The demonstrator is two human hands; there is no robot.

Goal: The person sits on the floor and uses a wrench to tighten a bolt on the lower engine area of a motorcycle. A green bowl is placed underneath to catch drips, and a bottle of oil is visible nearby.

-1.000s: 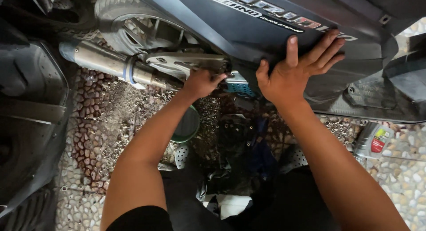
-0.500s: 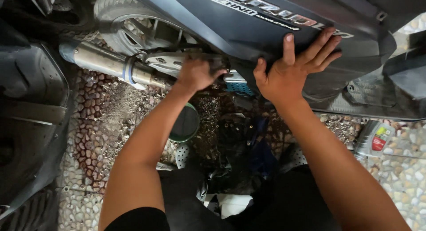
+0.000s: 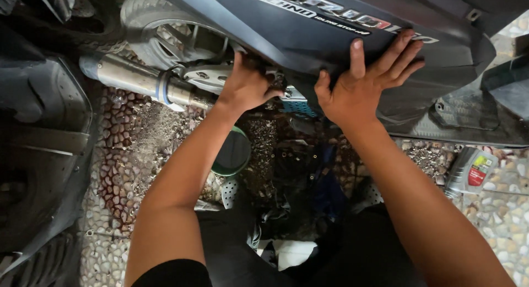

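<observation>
The right hand [image 3: 366, 86] lies flat and spread on the dark side panel [image 3: 330, 39] of a scooter, palm on its lower edge, holding nothing, only pressing. The left hand [image 3: 248, 86] is curled under that same edge, just left of the right thumb, fingers closed around some part by the engine case [image 3: 206, 77]; what it grips is hidden, so I cannot tell whether it is a tool or a fastener. The exhaust pipe [image 3: 138, 83] runs off to the left of that grip, the rear wheel [image 3: 165, 28] above it, and a green bowl [image 3: 234, 152] sits on the pebble floor [image 3: 127, 149] below the left wrist. To work well here, I judge the flat hand should keep steady, even pressure so the panel does not flex, while the curled hand works by feel in short, firm movements, wrist clear of the pipe. A grey bottle [image 3: 471, 171] lies well off to the right.
</observation>
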